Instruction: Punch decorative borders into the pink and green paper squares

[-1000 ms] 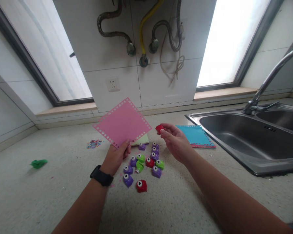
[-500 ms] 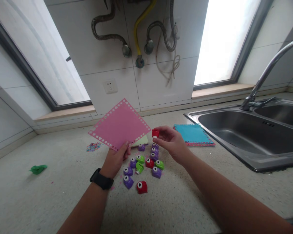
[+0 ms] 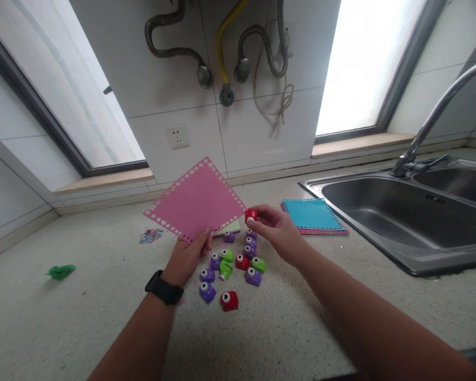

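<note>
A pink sheet (image 3: pixel 198 201) with small shapes punched along its edges is raised above the counter. My left hand (image 3: pixel 193 251) pinches its lower corner, thumb on top. Between the fingertips of my right hand (image 3: pixel 275 228) is a small red punch (image 3: pixel 250 216) with a white button, at the sheet's right corner; whether the paper is inside its slot cannot be made out. Below the hands lie several purple punches, one of them (image 3: pixel 254 277) on the right, green punches (image 3: pixel 258 264) and two red ones, the nearest (image 3: pixel 229 300) standing apart.
Blue punched sheets (image 3: pixel 309 214) lie over pink ones at the right, beside a steel sink (image 3: pixel 381 222). Pale green paper (image 3: pixel 230 228) is partly hidden behind the pink sheet. Paper bits (image 3: pixel 151 236) and a green scrap (image 3: pixel 61 272) lie to the left.
The red punch has tilted in my right hand and now meets the pink sheet's right corner. The sheet's top corner has shifted slightly right.
</note>
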`<state>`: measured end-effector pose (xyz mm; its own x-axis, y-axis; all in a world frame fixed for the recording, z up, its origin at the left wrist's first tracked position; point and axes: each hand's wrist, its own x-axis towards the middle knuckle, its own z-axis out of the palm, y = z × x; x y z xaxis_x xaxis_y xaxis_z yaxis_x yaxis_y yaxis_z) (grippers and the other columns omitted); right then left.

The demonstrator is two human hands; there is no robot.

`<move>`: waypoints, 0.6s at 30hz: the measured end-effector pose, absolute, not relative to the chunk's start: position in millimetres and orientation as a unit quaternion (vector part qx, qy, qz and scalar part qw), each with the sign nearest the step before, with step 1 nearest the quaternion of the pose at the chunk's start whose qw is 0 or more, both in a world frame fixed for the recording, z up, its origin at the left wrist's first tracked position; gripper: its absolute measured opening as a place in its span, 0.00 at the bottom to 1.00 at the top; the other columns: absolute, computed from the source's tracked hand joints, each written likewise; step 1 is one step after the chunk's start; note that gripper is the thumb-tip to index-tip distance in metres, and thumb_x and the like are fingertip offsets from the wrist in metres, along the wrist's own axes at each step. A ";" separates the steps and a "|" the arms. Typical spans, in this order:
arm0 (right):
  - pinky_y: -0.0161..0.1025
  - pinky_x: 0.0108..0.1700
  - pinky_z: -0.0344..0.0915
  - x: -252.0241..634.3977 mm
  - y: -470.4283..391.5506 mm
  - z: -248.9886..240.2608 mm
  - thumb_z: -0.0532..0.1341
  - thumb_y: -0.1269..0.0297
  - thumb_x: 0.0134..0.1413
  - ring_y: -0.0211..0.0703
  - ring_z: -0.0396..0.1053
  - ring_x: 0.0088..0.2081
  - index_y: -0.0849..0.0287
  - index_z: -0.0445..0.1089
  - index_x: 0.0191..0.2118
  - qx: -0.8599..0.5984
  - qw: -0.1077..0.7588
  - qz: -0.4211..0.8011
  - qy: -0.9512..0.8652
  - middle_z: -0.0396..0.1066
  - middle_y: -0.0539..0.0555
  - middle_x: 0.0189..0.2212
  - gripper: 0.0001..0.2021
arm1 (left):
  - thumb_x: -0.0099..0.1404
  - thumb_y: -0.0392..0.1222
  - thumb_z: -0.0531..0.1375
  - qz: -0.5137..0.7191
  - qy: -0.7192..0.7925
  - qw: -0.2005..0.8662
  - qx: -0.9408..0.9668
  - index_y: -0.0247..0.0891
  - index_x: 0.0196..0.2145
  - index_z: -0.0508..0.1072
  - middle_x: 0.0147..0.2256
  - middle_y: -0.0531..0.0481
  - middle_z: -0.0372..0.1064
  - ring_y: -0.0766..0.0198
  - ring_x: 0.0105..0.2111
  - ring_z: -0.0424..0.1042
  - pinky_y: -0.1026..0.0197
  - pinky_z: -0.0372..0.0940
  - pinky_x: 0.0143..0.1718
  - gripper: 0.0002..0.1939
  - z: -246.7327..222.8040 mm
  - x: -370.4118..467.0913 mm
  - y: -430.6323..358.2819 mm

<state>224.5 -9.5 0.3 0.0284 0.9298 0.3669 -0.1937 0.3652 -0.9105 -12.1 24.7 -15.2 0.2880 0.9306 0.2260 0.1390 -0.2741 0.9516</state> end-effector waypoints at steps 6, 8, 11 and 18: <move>0.41 0.39 0.67 225.2 -8.5 -3.4 0.68 0.57 0.53 0.39 0.70 0.34 0.54 0.76 0.41 -0.353 0.589 0.464 -0.560 0.75 0.51 0.34 0.10 | 0.68 0.55 0.56 0.432 0.405 0.436 0.678 0.39 0.20 0.64 0.19 0.55 0.58 0.67 0.21 0.58 0.63 0.55 0.26 0.23 -12.7 -12.5 22.6; 0.41 0.36 0.66 224.3 -8.8 -3.7 0.67 0.56 0.54 0.39 0.70 0.32 0.54 0.75 0.39 -0.344 0.580 0.487 -0.555 0.74 0.51 0.33 0.10 | 0.67 0.55 0.57 0.431 0.404 0.438 0.677 0.39 0.20 0.63 0.19 0.56 0.57 0.67 0.21 0.57 0.63 0.54 0.25 0.23 -12.0 -13.0 22.3; 0.41 0.36 0.66 223.0 -9.3 -3.9 0.67 0.55 0.54 0.39 0.70 0.32 0.54 0.75 0.39 -0.343 0.567 0.513 -0.545 0.73 0.51 0.33 0.11 | 0.66 0.54 0.58 0.426 0.403 0.438 0.682 0.40 0.20 0.62 0.18 0.56 0.56 0.67 0.20 0.56 0.62 0.53 0.24 0.22 -11.1 -13.9 22.4; 0.39 0.35 0.66 220.6 -9.4 -4.1 0.68 0.55 0.52 0.40 0.67 0.31 0.57 0.77 0.36 -0.354 0.559 0.538 -0.522 0.71 0.52 0.30 0.11 | 0.68 0.53 0.55 0.402 0.394 0.408 0.719 0.40 0.17 0.60 0.17 0.56 0.55 0.66 0.20 0.55 0.61 0.53 0.26 0.24 -9.3 -13.5 22.4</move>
<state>220.6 -9.4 -4.1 -0.1236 0.9715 0.2022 -0.2320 0.1699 -0.9578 -13.5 22.4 -9.3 0.3661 0.8948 0.2555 0.2390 -0.3557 0.9035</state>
